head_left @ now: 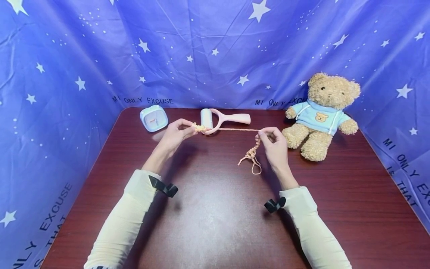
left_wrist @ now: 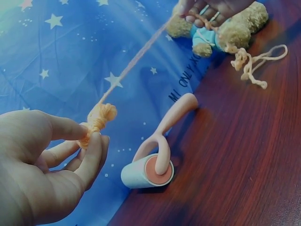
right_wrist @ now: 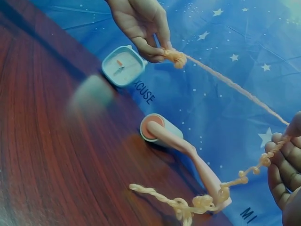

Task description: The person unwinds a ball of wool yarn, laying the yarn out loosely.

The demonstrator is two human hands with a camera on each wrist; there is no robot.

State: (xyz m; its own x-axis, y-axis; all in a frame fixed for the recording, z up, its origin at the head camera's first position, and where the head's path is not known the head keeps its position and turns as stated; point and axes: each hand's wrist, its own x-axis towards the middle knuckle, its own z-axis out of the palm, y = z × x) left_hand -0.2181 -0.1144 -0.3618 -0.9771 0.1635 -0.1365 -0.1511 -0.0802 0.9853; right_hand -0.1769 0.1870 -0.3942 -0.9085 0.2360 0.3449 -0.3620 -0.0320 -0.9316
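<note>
Starry backdrop (head_left: pixel 215 74) behind worktop (head_left: pixel 215 224), L hand (head_left: pixel 172 137) pinching yarn bundle (left_wrist: pixel 99 121), R hand (head_left: pixel 276 149) pinching taut strand (head_left: pixel 239 129) btwn.

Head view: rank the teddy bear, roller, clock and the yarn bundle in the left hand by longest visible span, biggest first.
1. Teddy bear
2. Roller
3. Clock
4. Yarn bundle, judged by its visible part
</note>
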